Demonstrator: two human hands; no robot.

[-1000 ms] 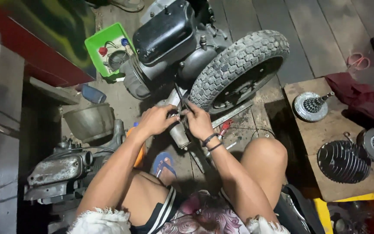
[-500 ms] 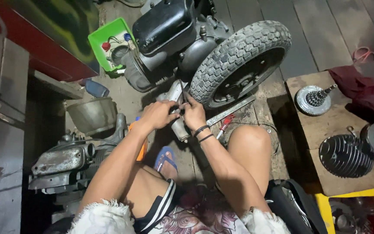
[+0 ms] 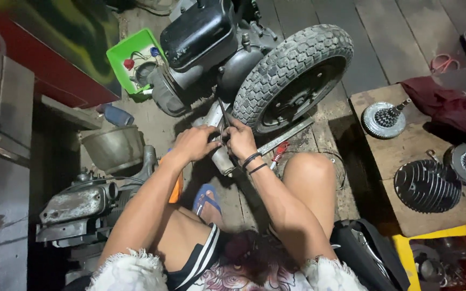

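I look down at a scooter engine [image 3: 200,37] with a knobby tyre [image 3: 292,75] lying on a wooden floor. My left hand [image 3: 194,144] and my right hand [image 3: 239,139] meet over a grey metal part [image 3: 223,160] below the engine. Both hands close around a thin dark tool or rod [image 3: 223,114] that rises toward the engine. Black bands circle my right wrist. Exactly what the fingers pinch is hidden between them.
A green tray [image 3: 128,51] with small parts sits up left. A metal bowl [image 3: 113,148] and another engine block [image 3: 79,202] lie left. A low wooden board [image 3: 405,156] at right carries a finned cylinder [image 3: 426,186], a clutch part [image 3: 384,119] and a red cloth [image 3: 451,105]. A red-handled tool [image 3: 279,152] lies by my knee.
The view has shifted slightly; my hands stay together at the same spot under the engine, with small finger movements only.
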